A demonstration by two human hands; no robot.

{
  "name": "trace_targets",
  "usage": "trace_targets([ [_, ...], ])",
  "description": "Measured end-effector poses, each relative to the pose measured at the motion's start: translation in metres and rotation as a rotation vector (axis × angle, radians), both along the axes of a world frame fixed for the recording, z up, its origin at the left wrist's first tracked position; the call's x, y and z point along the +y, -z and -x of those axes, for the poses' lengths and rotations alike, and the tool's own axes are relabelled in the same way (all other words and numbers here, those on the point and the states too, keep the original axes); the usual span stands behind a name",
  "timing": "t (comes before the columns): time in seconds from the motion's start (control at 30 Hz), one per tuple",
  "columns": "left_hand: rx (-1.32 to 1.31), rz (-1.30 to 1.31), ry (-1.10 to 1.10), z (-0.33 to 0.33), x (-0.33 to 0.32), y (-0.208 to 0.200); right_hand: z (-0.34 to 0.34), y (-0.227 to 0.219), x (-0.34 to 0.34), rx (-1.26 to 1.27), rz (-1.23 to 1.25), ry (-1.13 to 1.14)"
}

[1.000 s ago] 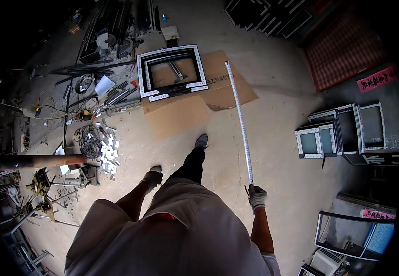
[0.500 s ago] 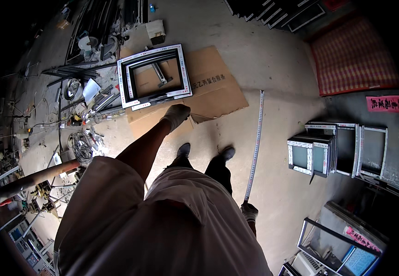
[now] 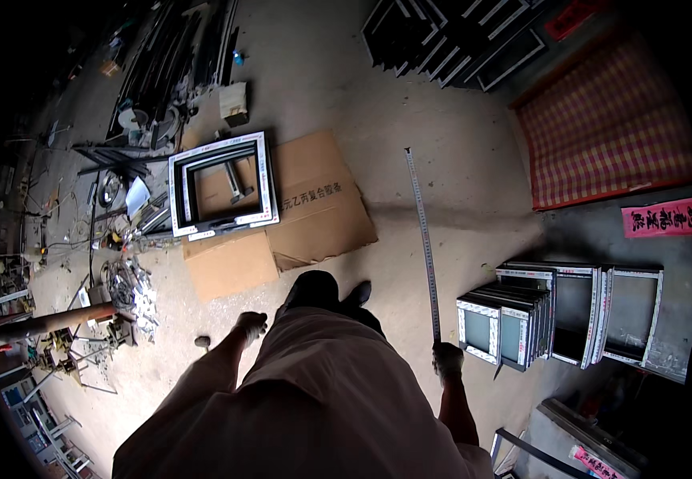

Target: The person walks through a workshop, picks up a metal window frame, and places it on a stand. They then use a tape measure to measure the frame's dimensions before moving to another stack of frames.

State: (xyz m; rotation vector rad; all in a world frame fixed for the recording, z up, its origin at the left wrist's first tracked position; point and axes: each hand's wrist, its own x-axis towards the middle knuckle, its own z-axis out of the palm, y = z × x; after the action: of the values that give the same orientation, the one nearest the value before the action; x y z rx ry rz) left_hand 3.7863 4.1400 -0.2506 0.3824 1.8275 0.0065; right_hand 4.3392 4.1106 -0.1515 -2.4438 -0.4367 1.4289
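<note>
My right hand (image 3: 447, 361), in a light work glove, is closed round the base of a tape measure (image 3: 426, 239). Its long pale blade stands out straight ahead of the hand, above the floor; the case is hidden in my grip. My left hand (image 3: 250, 325), also gloved, hangs low beside my leg with its fingers curled in, and nothing shows in it. Ahead to the left, a rectangular window frame (image 3: 264, 180) with black inner profiles and white protective film lies on a flattened cardboard sheet (image 3: 322, 219). Inside it rests a short metal piece (image 3: 238, 184).
Several filmed window frames (image 3: 521, 327) lean in a stack at the right. A plaid cloth (image 3: 609, 128) hangs at the far right, and dark frames (image 3: 458, 40) stand at the back. Loose profiles, cables (image 3: 122, 283) and tools litter the left side. A dark pipe (image 3: 58, 326) lies lower left.
My left hand has drawn back from beside the window frame to my side. The tape measure has swung so its tip points slightly left. My body and view have shifted right.
</note>
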Motion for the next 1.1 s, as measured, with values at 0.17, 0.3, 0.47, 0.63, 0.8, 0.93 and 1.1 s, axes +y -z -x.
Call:
trace_targets([
  [0.17,-0.107,-0.388,0.452,-0.067,0.053,-0.019,-0.070,-0.011,0.105,-0.021,-0.118,-0.114],
  [0.3,-0.083,-0.287,-0.052,-0.140,0.173,-0.057,-0.094,0.003,0.164,-0.008,-0.134,-0.146],
  [0.47,-0.123,-0.355,-0.129,-0.194,0.304,-0.025,-0.133,0.029,0.217,-0.055,-0.003,-0.313],
  [0.63,-0.179,-0.236,-0.117,-0.266,0.407,-0.009,-0.201,0.047,0.253,0.073,0.097,-0.062],
  [0.8,-0.258,-0.323,0.026,-0.328,0.512,-0.059,-0.244,0.015,0.348,-0.023,-0.053,-0.126],
  [0.93,-0.317,-0.537,-0.030,-0.337,0.588,-0.086,-0.285,0.071,0.428,-0.101,-0.075,-0.339],
  [1.1,-0.181,-0.539,-0.336,-0.324,0.641,-0.080,-0.281,0.049,0.576,-0.037,-0.050,-0.320],
])
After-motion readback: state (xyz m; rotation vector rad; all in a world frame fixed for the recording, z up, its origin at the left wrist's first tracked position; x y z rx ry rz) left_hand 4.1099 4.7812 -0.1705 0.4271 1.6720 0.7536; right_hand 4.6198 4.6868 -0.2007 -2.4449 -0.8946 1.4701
